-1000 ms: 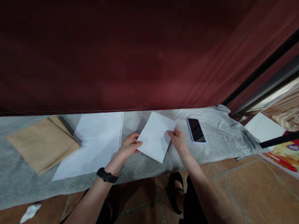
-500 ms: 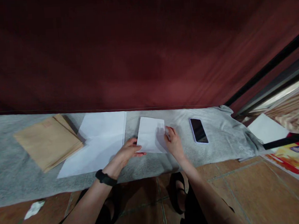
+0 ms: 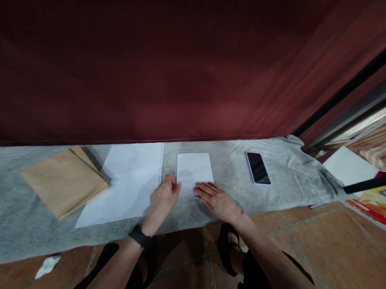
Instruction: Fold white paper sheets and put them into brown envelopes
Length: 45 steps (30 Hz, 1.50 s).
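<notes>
A folded sheet of white paper lies on the grey cloth in front of me. At its left edge is my left hand, with a black band on the wrist; the fingers are curled and pinch the paper's lower left side. My right hand lies flat, fingers stretched across the paper's lower right part. Left of the folded piece, larger white sheets are spread out, partly beneath a stack of brown envelopes.
A phone with a pale purple edge rests on the grey cloth to the right. Behind hangs a dark red curtain. A colourful box and a white sheet are at far right. Crumpled white paper lies on the tiled floor.
The folded paper, tilted in both hands before, now lies flat. My right hand has moved from its right edge down to its lower edge and opened flat.
</notes>
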Motion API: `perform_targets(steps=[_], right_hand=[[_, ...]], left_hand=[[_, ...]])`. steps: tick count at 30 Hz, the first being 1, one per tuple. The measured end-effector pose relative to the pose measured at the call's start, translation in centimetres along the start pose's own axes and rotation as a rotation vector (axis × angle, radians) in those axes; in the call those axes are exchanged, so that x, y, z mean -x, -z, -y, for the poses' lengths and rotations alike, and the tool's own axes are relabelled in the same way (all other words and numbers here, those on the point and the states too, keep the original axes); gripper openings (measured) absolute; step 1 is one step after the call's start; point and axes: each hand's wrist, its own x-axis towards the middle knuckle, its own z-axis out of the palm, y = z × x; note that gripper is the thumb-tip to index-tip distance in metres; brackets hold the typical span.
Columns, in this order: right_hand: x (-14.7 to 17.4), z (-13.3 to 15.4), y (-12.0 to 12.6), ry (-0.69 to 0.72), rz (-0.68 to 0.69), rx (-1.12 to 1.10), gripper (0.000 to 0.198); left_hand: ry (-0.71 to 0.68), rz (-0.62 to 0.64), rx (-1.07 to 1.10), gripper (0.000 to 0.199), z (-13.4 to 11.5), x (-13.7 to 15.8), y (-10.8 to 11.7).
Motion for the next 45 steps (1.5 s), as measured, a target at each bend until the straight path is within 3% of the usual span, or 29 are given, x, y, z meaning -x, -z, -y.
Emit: perform_targets(steps=[2,4,6,9,12,23,26,29,32,38,42,45], right_hand=[[-0.2,0.0,0.1,0.023,-0.003,0.009,0.044],[-0.3,0.2,-0.1,0.016,-0.011,0.016,0.045],[-0.3,0.4,-0.6,-0.015,-0.028,0.022,0.048],[-0.2,0.6,-1.5,-0.047,-0.045,0.036,0.052],[0.0,0.5,-1.8,-0.031,-0.038,0.045,0.054],[1.5,-0.8,-0.7,-0.096,-0.060,-0.005,0.052],[1.7,-1.2,-0.5,-0.090,-0.051,-0.030,0.050],[1.6,-1.4,-0.4,-0.052,-0.036,-0.069,0.048],[1.5,-1.5,-0.2,-0.028,-0.025,-0.111,0.048],[1.7,-1.4,1.0,-0.066,0.010,-0.240,0.058],[1.0,-1.6,1.8,-0.124,0.019,-0.374,0.047],[-0.1,-1.7,1.2,-0.201,-0.033,-0.332,0.049]], left_hand=[[-0.242,-0.076,-0.256,0.016,-0.2,0.0,-1.0],[-0.421,0.052,-0.453,0.028,0.1,0.1,-2.5],[-0.497,0.222,-0.594,0.043,0.8,0.1,-4.0],[-0.510,0.311,-0.796,0.058,2.2,0.2,-5.5],[-0.503,0.293,-0.896,0.066,3.0,0.2,-5.5],[-0.490,0.111,-0.952,0.073,4.3,0.3,-1.1],[-0.515,0.137,-0.964,0.076,3.7,0.9,-0.8],[-0.599,0.299,-0.970,0.070,2.8,1.7,-1.1],[-0.623,0.380,-0.957,0.051,2.4,2.2,-1.4],[-0.684,0.358,-1.040,0.054,2.9,2.5,-1.5],[-0.768,0.332,-1.224,0.051,2.7,2.9,-1.9],[-0.863,0.321,-1.279,0.049,2.5,3.1,-2.3]])
